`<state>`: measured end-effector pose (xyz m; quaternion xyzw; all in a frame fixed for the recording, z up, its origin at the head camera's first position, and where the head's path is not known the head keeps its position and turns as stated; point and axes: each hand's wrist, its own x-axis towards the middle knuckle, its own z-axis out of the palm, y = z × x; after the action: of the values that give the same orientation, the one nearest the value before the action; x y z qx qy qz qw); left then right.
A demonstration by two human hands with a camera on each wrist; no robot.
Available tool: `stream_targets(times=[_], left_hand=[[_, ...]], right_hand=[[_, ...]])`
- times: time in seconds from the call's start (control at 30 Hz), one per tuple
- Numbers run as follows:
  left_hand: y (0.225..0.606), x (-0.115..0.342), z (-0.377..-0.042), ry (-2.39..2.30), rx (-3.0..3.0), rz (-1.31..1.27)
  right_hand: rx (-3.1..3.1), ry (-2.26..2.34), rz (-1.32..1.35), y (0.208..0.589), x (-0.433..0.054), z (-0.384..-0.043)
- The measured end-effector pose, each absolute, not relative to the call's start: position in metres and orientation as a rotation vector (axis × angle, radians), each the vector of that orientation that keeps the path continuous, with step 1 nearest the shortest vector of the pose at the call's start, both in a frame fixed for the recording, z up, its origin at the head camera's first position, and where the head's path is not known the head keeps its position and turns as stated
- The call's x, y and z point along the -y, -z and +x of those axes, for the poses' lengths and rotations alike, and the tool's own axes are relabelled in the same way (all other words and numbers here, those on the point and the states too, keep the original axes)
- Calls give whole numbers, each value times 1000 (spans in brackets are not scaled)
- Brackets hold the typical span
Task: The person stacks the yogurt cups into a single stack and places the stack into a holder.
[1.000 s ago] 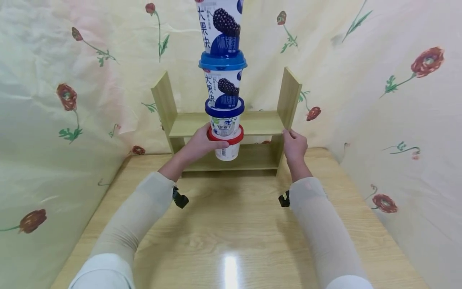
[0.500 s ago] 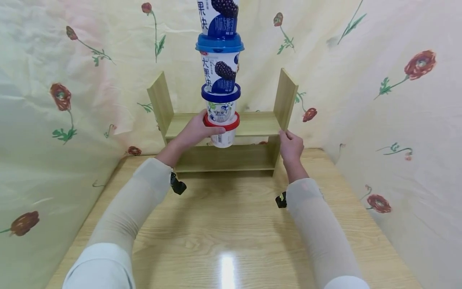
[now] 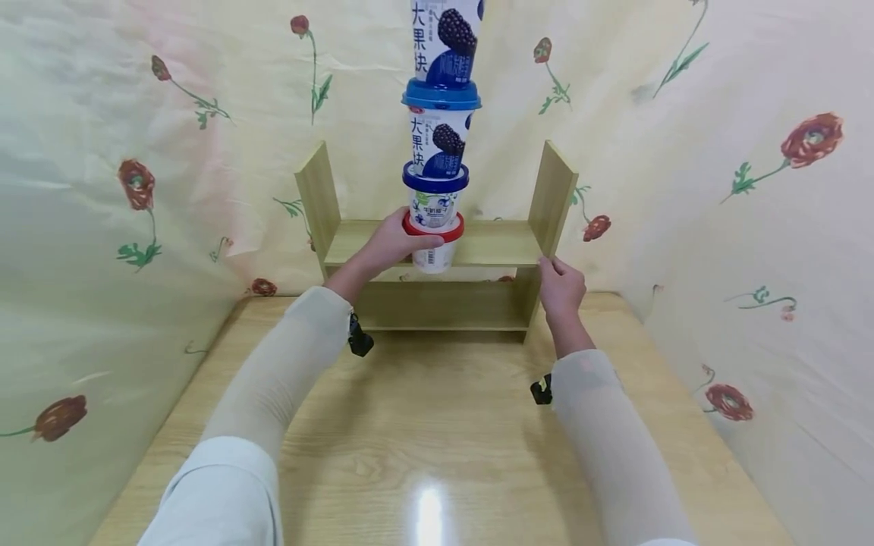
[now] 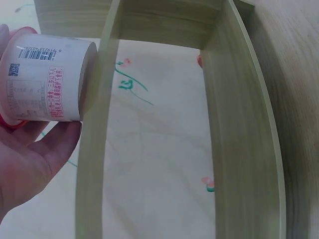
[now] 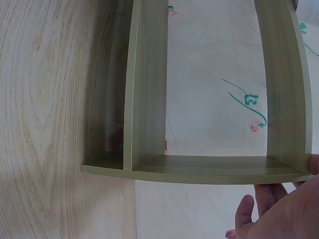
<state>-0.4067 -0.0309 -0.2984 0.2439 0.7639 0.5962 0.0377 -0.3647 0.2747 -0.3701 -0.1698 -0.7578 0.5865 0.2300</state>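
My left hand [image 3: 392, 246] grips the white cup with a red lid [image 3: 433, 258] at the bottom of an upright stack. On it stand a smaller white cup with a dark blue lid [image 3: 435, 210], a blackberry yogurt cup with a light blue lid [image 3: 439, 144], and another blackberry yogurt cup [image 3: 445, 45] cut off by the frame's top. In the left wrist view the bottom of the red-lidded cup [image 4: 47, 77] is close by the upper board's edge. My right hand [image 3: 562, 288] pinches the right side of the wooden shelf [image 3: 501, 241] at the upper board's level.
The shelf stands at the back of a wood-grain table [image 3: 437, 425], its side panels [image 3: 551, 193] rising above the upper board. A lower board [image 3: 444, 307] lies beneath. Floral cloth [image 3: 225, 152] hangs behind and on both sides.
My left hand has raised the cup stack relative to the shelf and carried it farther toward the upper board. My right hand keeps its place on the shelf's side. The head view shifted slightly.
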Motion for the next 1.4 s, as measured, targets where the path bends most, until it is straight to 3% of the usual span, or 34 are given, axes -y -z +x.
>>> stream_targets(times=[0.9,1.4], left_hand=[[315,8,-440,-1988,-2347,617],[322,1,-443,-2046,-2340,557]], right_hand=[[2074,-1610,-477,371,-272,-364],[2091,-1640,-484,368,-274,-362]])
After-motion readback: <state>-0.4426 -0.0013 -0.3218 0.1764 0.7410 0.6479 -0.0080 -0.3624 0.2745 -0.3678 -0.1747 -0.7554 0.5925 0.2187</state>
